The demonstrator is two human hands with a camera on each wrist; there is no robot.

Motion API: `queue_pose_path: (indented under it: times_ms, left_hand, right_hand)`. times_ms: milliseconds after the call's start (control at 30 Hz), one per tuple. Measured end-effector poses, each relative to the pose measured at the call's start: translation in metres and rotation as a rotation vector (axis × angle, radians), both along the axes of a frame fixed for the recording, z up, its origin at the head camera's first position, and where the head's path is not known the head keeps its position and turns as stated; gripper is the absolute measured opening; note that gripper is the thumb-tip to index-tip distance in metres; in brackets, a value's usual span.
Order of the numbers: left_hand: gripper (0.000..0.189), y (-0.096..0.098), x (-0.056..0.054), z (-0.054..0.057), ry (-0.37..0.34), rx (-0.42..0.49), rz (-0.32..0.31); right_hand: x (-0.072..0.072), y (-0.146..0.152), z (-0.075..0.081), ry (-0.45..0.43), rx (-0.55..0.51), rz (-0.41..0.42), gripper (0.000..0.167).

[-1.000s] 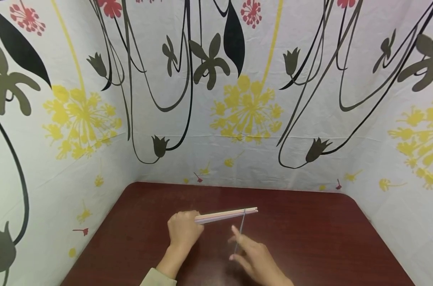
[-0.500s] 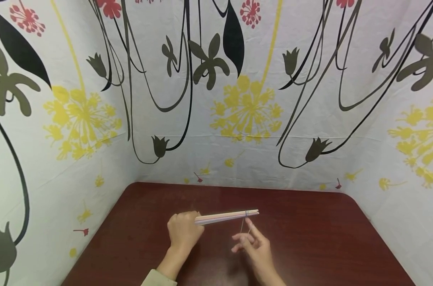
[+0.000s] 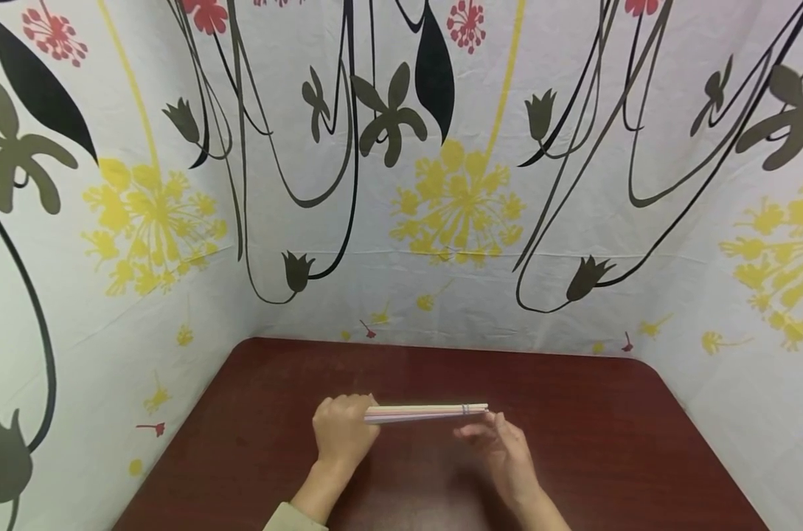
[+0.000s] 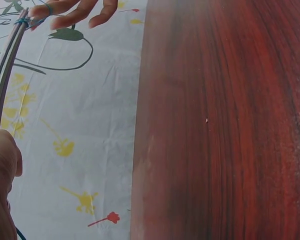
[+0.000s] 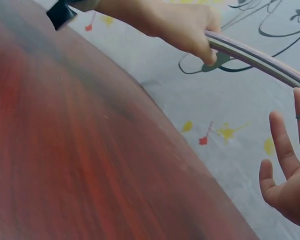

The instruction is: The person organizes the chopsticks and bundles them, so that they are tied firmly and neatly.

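In the head view my left hand [image 3: 343, 434] grips one end of a bundle of thin, straight sticks [image 3: 417, 413] in pale pink, white and lilac. It points right, nearly level above the table. Around its far end is wound a thin bluish elastic band [image 3: 466, 409]. My right hand [image 3: 512, 457] is just below that end, fingertips close to it. The right wrist view shows its fingers [image 5: 284, 145] spread and mostly straight, with part of the band looped over one. From the left wrist, the band [image 4: 22, 21] reaches from the sticks to the right fingers.
Below both hands lies a dark red-brown wooden table [image 3: 593, 442] with rounded far corners. Behind and beside it hangs a white cloth [image 3: 374, 228] printed with flowers and stems. A black strap [image 5: 61, 15] sits on the left wrist.
The right hand has moved up and to the right, toward the end of the bundle. That end has dipped, and the band now shows as windings there. The left hand keeps its grip.
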State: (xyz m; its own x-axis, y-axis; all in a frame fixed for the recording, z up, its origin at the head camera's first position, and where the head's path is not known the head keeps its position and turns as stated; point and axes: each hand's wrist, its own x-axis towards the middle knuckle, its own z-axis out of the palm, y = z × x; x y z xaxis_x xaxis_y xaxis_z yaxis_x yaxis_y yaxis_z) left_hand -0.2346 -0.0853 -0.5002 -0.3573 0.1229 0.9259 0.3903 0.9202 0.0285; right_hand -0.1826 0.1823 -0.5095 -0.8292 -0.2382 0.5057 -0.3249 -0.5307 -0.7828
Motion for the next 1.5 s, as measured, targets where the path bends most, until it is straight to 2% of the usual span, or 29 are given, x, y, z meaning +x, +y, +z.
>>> queue_pose_path:
  times_ms: [167, 300, 433, 500, 567, 800, 867, 967, 1100, 1200, 1333, 1500]
  left_hand:
    - [0.032, 0.003, 0.000, 0.000, 0.053, -0.027, -0.009]
    - [0.034, 0.005, 0.001, 0.001, 0.101, -0.037, -0.052]
    - [0.035, 0.004, 0.001, 0.001, 0.111, -0.060, -0.099]
    - [0.039, 0.004, 0.001, 0.002, 0.107, -0.071, -0.113]
    - [0.039, 0.003, 0.001, 0.002, 0.097, -0.074, -0.112]
    - [0.035, -0.001, 0.002, 0.002, 0.029, -0.038, -0.085]
    - [0.035, -0.002, 0.003, 0.001, 0.014, -0.040, -0.079]
    - [0.033, -0.004, 0.003, -0.001, 0.016, -0.040, -0.078]
    - [0.032, -0.006, 0.003, -0.004, 0.011, -0.040, -0.073]
    - [0.033, -0.007, 0.003, -0.006, -0.017, -0.046, -0.066]
    - [0.036, -0.009, 0.003, -0.005, -0.049, -0.049, -0.060]
    - [0.035, -0.007, 0.004, -0.001, -0.025, -0.039, -0.067]
  right_hand:
    - [-0.004, 0.006, 0.011, -0.032, 0.088, -0.090, 0.049]
    - [-0.007, 0.009, 0.017, -0.136, 0.214, -0.162, 0.039]
    - [-0.006, 0.012, 0.023, -0.270, 0.378, -0.125, 0.027]
    - [-0.005, 0.013, 0.023, -0.296, 0.395, -0.097, 0.024]
    - [-0.004, 0.012, 0.023, -0.295, 0.347, -0.100, 0.024]
    - [0.000, 0.009, 0.015, -0.151, 0.043, -0.123, 0.033]
    - [0.001, 0.006, 0.014, -0.119, -0.003, -0.170, 0.031]
    - [0.002, 0.002, 0.013, -0.095, -0.012, -0.258, 0.028]
    - [0.001, 0.003, 0.015, -0.046, 0.051, -0.294, 0.022]
    - [0.001, 0.007, 0.019, 0.039, 0.162, -0.296, 0.017]
    - [0.000, 0.011, 0.024, 0.166, 0.330, -0.338, 0.019]
    - [0.000, 0.011, 0.028, 0.195, 0.446, -0.351, 0.022]
